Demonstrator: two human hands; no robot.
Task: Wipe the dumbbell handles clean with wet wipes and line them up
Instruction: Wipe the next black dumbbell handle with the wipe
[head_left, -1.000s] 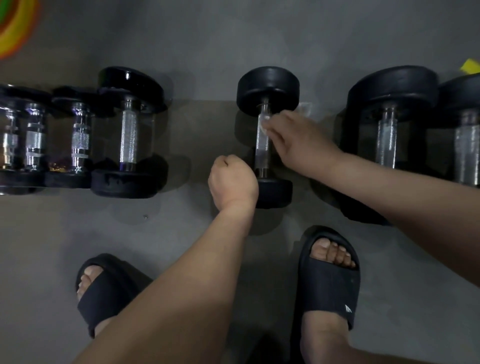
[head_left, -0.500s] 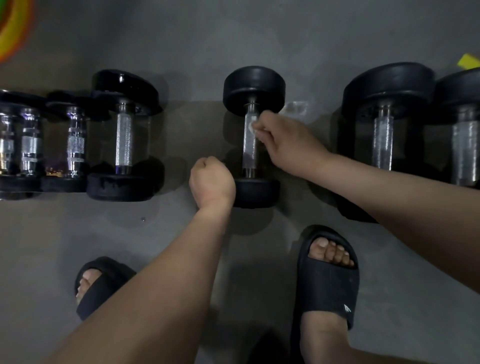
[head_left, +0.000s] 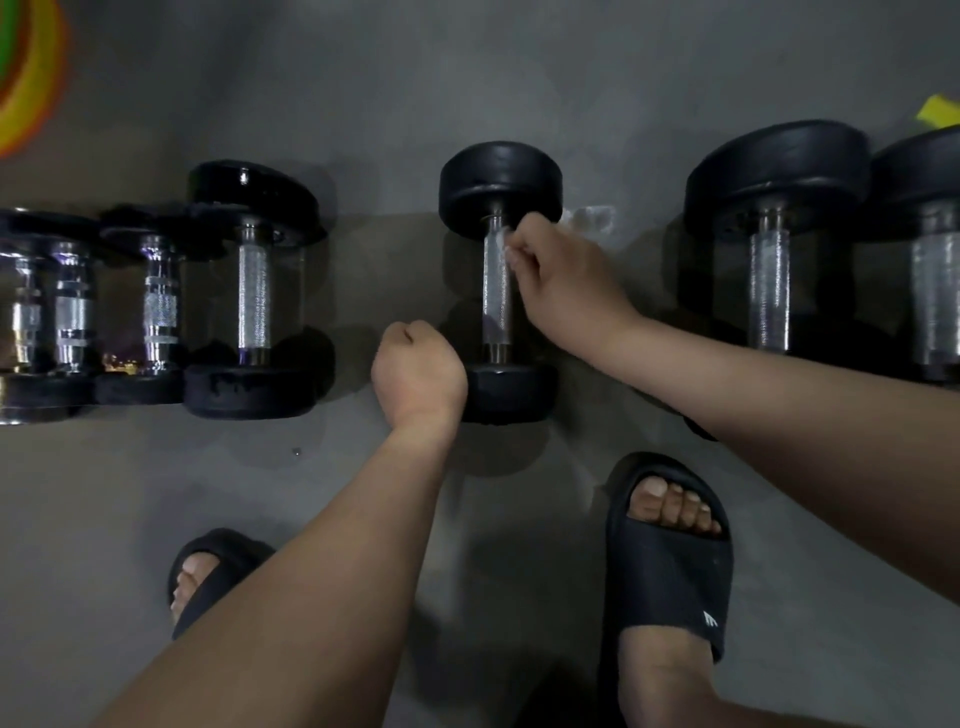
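Fingers (head_left: 521, 255) of right hand (head_left: 566, 283) still pinch wet wipe (head_left: 497, 242) on dumbbell handle (head_left: 496, 304) at 12 o'clock; left hand (head_left: 418, 374) stays fisted. Bare floor (head_left: 384, 260) opens at 9 o'clock.

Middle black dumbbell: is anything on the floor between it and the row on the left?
Nothing visible. Only the person's left hand, a fist, sits beside the middle black dumbbell's near end; the grey floor up to the nearest black row dumbbell looks bare.

A gym or home workout corner: black dumbbells (head_left: 500, 283) with knurled steel handles lie in a row on a bare grey floor (head_left: 156, 493), near a person's black slide sandals (head_left: 670, 566).
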